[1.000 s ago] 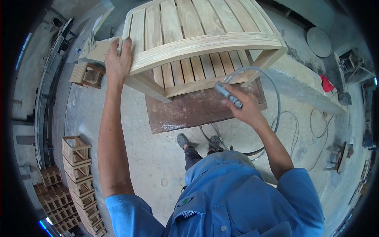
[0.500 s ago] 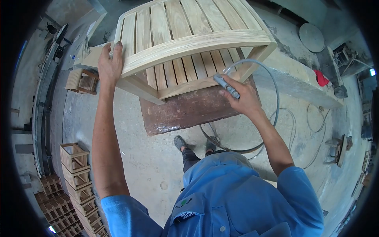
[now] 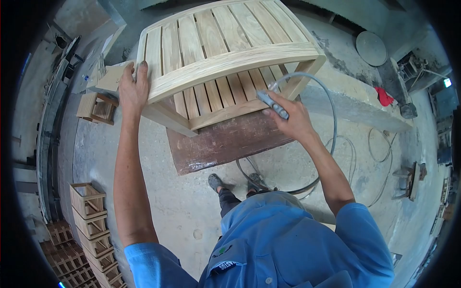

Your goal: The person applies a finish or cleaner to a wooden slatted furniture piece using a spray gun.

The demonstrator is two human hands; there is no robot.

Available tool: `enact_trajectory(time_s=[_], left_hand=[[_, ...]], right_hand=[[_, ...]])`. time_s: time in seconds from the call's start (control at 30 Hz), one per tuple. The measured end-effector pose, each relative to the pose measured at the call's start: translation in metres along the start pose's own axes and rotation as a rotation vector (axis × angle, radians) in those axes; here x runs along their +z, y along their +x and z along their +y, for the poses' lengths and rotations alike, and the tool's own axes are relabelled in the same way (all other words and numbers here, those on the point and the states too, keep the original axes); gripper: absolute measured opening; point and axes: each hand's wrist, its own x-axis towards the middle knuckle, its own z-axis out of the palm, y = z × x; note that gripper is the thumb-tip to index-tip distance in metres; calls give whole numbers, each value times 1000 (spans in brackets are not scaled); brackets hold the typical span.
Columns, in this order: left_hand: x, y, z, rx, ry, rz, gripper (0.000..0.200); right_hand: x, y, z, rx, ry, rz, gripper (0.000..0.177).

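Hands | left hand [image 3: 133, 89] flat, clasping slatted wooden frame's [image 3: 225, 60] corner | right hand [image 3: 293, 120] clenched on hosed grey tool [image 3: 272, 105] against lower rail | frame rests on brown surface [image 3: 225, 141].

Slatted frame [image 3: 216, 53] pale bare wood, matt; tool [image 3: 272, 104] grey metal; board [image 3: 225, 141] dark, worn.

I stood on a grey, stained concrete floor [image 3: 182, 201]. A dark brown surface [image 3: 225, 144] lay before me. Slatted crates [image 3: 89, 216] were stacked to my left, with a small wooden frame [image 3: 98, 108] further up. To my right ran a concrete ledge [image 3: 355, 103] bearing a red cloth [image 3: 384, 96], with a round disc [image 3: 370, 48] beyond.
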Motion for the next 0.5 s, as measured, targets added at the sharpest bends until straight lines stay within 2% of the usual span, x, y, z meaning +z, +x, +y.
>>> enact_trajectory(time_s=[0.1,0.17,0.3,0.5], left_hand=[[-2,-4,4,-16,-1,-8,72],[-3,-3,4,-22,-12,-5,71],[-1,-5,3,-16,-37,5,70],[-5,-9,9,-6,-75,21,66]], right_hand=[[-3,18,-3,54,26,-1,50],[-1,22,1,-26,45,94,49],[-14,6,11,-63,48,120,50],[-37,-14,23,167,13,50,47]])
